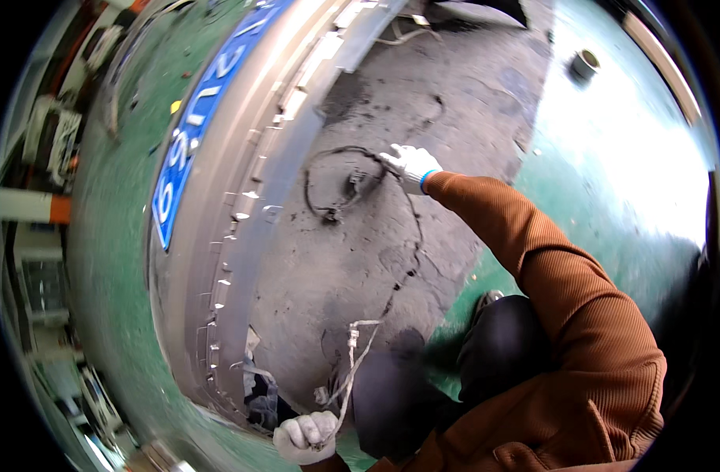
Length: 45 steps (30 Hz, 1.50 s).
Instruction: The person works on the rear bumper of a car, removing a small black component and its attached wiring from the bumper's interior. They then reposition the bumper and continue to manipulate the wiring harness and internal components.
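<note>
My left hand (306, 436), in a white knit glove, is closed round the grey end of a wiring harness (363, 354). A pale connector (353, 334) hangs from this end, near my knee. Farther off, my right hand (412, 166), gloved too, is closed on the dark taped part of the same harness. From it a black loop (306, 179) with small plugs curls to the left over the grey mat. Between my hands the dark cable runs slackly. Left of both hands lies a car bumper (246, 141) with a blue plate (210, 98) on its outer side.
A dirty grey mat (486, 102) covers the green floor (568, 157). On the right stands a roll of tape (586, 64). Clips and tabs line the bumper's inner edge. Shelving (45, 291) with parts is at the far left. My bent knees (505, 338) are close by.
</note>
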Motion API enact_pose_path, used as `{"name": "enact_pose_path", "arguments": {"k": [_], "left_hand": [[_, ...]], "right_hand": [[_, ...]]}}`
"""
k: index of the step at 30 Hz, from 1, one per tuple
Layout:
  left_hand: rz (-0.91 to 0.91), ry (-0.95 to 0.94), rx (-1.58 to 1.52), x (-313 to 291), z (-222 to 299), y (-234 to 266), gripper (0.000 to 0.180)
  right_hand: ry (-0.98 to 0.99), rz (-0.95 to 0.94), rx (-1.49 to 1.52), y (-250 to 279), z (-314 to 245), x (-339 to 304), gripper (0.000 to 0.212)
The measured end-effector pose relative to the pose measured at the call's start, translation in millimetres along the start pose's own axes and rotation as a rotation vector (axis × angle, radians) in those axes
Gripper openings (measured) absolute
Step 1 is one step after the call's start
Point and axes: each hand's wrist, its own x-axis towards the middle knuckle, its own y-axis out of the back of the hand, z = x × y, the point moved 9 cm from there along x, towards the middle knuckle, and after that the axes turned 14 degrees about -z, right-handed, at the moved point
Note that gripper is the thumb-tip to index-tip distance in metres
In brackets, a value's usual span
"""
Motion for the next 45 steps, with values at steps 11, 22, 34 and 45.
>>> {"name": "enact_pose_path", "arguments": {"k": [11,22,34,45], "left_hand": [[0.525,-0.493,-0.005,-18.3,32.5,-57.6,0.050],[0.540,-0.435,-0.095,62.3,17.8,-26.2,0.022],[0.539,-0.276,-0.099,69.8,49.9,15.2,0.036],[0.383,-0.612,0.054,113.4,62.6,79.8,0.071]], "right_hand": [[0.008,-0.193,-0.130,-54.8,21.2,56.3,0.022],[0.336,0.163,2.419,208.6,81.5,-76.4,0.022],[0.527,0.411,2.357,320.0,132.4,-29.2,0.041],[0.516,0.268,1.880,350.3,162.4,30.4,0.033]]}}
